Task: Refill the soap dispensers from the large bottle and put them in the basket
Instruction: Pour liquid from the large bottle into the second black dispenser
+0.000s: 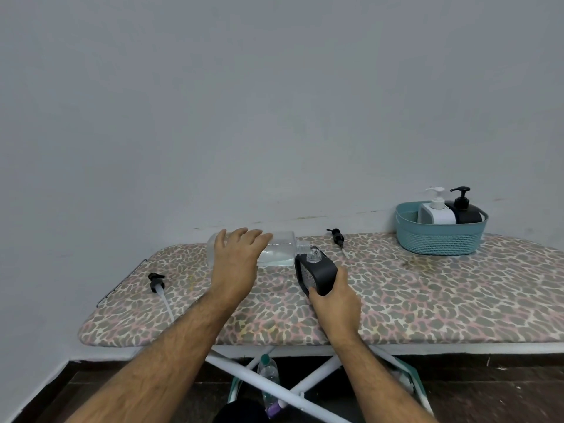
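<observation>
Step in hand: pouring. The left hand (pixel 238 257) is lying over the large bottle (pixel 274 250), which is tipped on its side, neck toward the black dispenser (pixel 316 270). The fingers are draped across the top of the clear body; whether they are curling round it cannot be told from this angle. The right hand (pixel 334 296) is gripping the black dispenser low on its body, thumb and fingers wrapped round it, and is tilting its open mouth up to the bottle's neck. Both are sitting over the ironing board (pixel 427 288), left of centre.

The basket (pixel 439 239) is standing at the far right of the board, with a white dispenser (pixel 436 212) and a second black dispenser (pixel 465 209) inside, pumps fitted.

Two loose pump heads are lying on the board: one (pixel 157 282) near the left end, one (pixel 337 236) just behind the dispenser being filled.

Next move, as judged: level the bottle once the dispenser is full, then fit a pump and screw it down.

Hard to make out: any stream between the two necks, the fill level inside the opaque dispenser, and the bottle's base behind the hand. Under the board, a small bottle (pixel 268 374) is only partly showing.
</observation>
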`<act>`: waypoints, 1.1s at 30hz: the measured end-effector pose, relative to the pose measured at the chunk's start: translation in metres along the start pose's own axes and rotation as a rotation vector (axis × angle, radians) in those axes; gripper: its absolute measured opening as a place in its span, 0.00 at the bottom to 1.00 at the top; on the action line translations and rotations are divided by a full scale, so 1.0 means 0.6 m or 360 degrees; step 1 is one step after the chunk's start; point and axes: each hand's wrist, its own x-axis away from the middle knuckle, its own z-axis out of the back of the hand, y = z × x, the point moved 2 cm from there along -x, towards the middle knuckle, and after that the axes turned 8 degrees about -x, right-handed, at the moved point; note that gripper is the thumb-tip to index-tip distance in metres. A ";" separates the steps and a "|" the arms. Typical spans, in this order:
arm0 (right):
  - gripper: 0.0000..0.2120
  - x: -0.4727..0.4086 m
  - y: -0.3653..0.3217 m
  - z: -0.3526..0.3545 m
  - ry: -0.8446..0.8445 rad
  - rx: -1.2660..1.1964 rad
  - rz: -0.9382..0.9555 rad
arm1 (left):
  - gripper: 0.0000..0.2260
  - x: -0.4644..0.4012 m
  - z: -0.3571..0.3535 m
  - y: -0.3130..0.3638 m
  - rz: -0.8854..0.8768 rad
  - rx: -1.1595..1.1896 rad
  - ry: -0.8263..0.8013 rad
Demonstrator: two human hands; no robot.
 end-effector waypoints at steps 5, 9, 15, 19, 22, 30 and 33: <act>0.24 0.000 0.000 0.000 0.0003 0.0008 -0.0007 | 0.35 -0.002 0.003 0.001 -0.0011 -0.0012 -0.0002; 0.24 0.000 0.002 -0.001 0.0007 0.0014 -0.0011 | 0.35 -0.002 0.001 0.000 -0.0011 -0.0017 -0.0013; 0.24 -0.001 0.004 -0.003 -0.0001 -0.0007 -0.0034 | 0.35 -0.003 0.001 -0.001 -0.0018 -0.0031 -0.0027; 0.25 -0.001 0.003 -0.004 -0.0013 -0.0005 -0.0035 | 0.35 -0.004 0.002 -0.001 -0.0018 -0.0019 -0.0029; 0.24 -0.001 0.002 -0.003 -0.0013 -0.0011 -0.0031 | 0.35 -0.004 0.004 -0.001 -0.0019 -0.0022 -0.0034; 0.23 0.000 -0.001 0.001 -0.0030 -0.0017 -0.0036 | 0.35 -0.005 0.006 0.000 -0.0025 -0.0035 -0.0046; 0.23 0.000 -0.001 0.001 -0.0037 -0.0035 -0.0044 | 0.35 -0.005 0.008 0.001 -0.0017 -0.0028 -0.0052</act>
